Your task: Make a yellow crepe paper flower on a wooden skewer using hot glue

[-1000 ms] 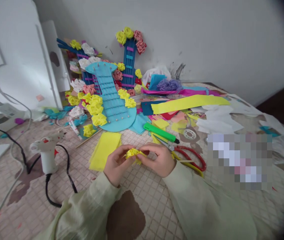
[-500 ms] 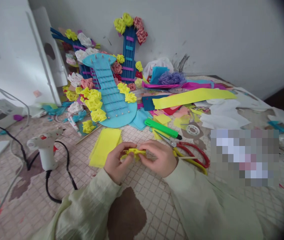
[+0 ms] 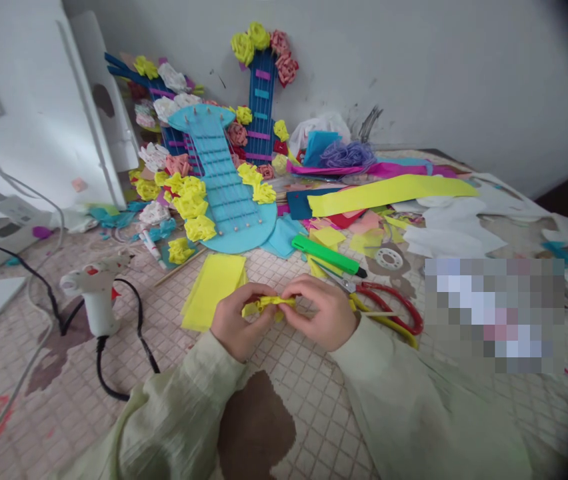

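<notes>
Between my two hands is a small crumpled piece of yellow crepe paper (image 3: 269, 302), gathered and folded. My left hand (image 3: 239, 323) pinches it from the left with thumb and forefinger. On its right end, the fingertips of my right hand (image 3: 327, 313) are closed too, and a thin wooden stick (image 3: 379, 313) juts out to the right of that hand. A stack of flat yellow paper sheets (image 3: 214, 290) lies just beyond my left hand. Red-handled scissors (image 3: 399, 307) and a green utility knife (image 3: 329, 255) rest beyond my right hand.
A white glue gun (image 3: 97, 293) with a black cord stands at the left. Behind, a light-blue paper guitar shape (image 3: 229, 187) bears yellow paper flowers. A long yellow strip (image 3: 394, 193), white paper (image 3: 449, 230) and a tape roll (image 3: 389, 258) lie toward the back right.
Both hands stay at the yellow paper, and their fingers have shifted slightly, showing more of its crumpled edge. The whole view has moved a little.
</notes>
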`<state>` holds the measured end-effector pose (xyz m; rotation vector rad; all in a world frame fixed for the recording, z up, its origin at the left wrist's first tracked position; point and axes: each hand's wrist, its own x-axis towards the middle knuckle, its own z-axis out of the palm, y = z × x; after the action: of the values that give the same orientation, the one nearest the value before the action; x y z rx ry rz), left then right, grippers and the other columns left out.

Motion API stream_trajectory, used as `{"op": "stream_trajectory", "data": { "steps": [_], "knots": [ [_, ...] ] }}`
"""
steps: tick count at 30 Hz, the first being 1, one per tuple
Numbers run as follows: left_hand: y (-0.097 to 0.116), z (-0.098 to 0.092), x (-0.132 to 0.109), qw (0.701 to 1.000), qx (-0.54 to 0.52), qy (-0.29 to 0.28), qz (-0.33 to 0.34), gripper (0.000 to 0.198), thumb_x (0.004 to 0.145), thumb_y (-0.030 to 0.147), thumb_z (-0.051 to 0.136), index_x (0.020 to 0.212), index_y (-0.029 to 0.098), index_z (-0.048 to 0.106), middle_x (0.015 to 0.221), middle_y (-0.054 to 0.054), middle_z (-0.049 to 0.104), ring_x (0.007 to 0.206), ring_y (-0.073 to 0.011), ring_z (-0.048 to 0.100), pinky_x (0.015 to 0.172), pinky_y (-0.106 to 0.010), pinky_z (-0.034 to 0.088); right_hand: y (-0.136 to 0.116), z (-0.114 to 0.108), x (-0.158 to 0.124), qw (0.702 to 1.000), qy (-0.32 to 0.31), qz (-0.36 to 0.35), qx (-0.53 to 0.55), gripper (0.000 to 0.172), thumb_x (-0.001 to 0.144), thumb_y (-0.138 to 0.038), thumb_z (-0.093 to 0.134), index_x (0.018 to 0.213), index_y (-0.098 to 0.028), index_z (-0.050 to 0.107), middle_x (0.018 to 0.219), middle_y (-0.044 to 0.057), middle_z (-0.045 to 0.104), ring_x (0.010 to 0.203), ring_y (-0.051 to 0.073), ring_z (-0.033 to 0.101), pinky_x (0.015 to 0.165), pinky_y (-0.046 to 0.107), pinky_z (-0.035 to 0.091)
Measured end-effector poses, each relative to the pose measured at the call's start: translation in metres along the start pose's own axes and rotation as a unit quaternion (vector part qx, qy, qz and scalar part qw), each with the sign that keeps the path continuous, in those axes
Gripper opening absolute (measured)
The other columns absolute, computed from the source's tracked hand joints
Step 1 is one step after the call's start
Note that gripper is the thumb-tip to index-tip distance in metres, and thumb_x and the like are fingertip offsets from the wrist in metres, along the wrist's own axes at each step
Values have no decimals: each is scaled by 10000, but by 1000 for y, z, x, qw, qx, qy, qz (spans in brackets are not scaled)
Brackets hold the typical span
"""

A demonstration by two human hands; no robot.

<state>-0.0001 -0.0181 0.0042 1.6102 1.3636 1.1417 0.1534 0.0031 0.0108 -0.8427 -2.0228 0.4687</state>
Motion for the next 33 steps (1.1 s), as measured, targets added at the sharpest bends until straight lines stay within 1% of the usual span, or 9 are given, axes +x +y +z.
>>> {"op": "stream_trajectory", "data": {
  "steps": [4,8,12,18,23,27,30,31,33],
  "knots": [
    [2,1,-1,999,-33,8,-12,104,665,191,593,763,158,608,743,-42,633,713,-169,590,679,-284,467,-5,-1,0,998,7,63,22,78,659,-105,535,692,-175,524,667,17,575,644,128,533,605,252,444],
    [4,1,-1,996,-83,28,-27,91,644,193,614,726,155,614,709,-29,623,668,-149,576,632,-255,457,-7,-1,0,984,3,151,91,57,654,-132,550,674,-178,523,639,-3,565,614,117,528,585,242,446],
    [4,2,-1,991,-127,32,-36,96,635,195,620,720,151,614,698,-27,620,648,-142,570,604,-246,457,-4,1,0,952,-11,237,191,43,657,-164,564,666,-169,523,639,-5,555,607,111,523,577,240,449],
    [2,3,-1,987,-153,49,-31,91,629,180,625,712,147,608,682,-19,613,641,-131,565,577,-225,460,-2,3,1,899,-13,322,296,87,626,-196,594,622,-160,516,592,-24,516,545,89,480,503,215,400],
    [5,5,-3,985,-153,72,-15,80,631,174,623,705,149,606,683,-20,616,649,-133,562,590,-232,458,-4,3,4,869,-18,363,335,97,603,-196,595,604,-158,506,553,-39,483,505,73,434,455,198,352],
    [6,5,-4,983,-168,75,-1,77,639,175,622,709,152,600,671,-16,611,627,-129,553,575,-232,451,-3,4,4,858,-18,377,348,100,589,-196,587,581,-158,495,542,-44,472,504,71,432,461,200,354],
    [6,5,-4,983,-176,50,20,71,647,159,616,717,159,603,684,-9,608,644,-124,553,590,-225,449,-2,4,3,861,-18,379,339,98,585,-195,582,590,-158,492,546,-43,470,504,73,433,464,203,353],
    [6,4,-3,983,-175,40,24,73,650,152,612,722,160,604,689,-7,606,650,-121,552,595,-222,449,-2,4,3,867,-18,373,331,94,587,-190,580,597,-157,493,558,-38,479,516,76,442,477,207,362],
    [7,4,-2,985,-169,31,28,78,653,143,606,729,157,605,706,-12,600,673,-123,553,612,-223,450,-3,2,3,887,-16,344,307,76,602,-175,571,615,-154,500,594,-23,500,554,86,467,520,219,387]
  ]
}}
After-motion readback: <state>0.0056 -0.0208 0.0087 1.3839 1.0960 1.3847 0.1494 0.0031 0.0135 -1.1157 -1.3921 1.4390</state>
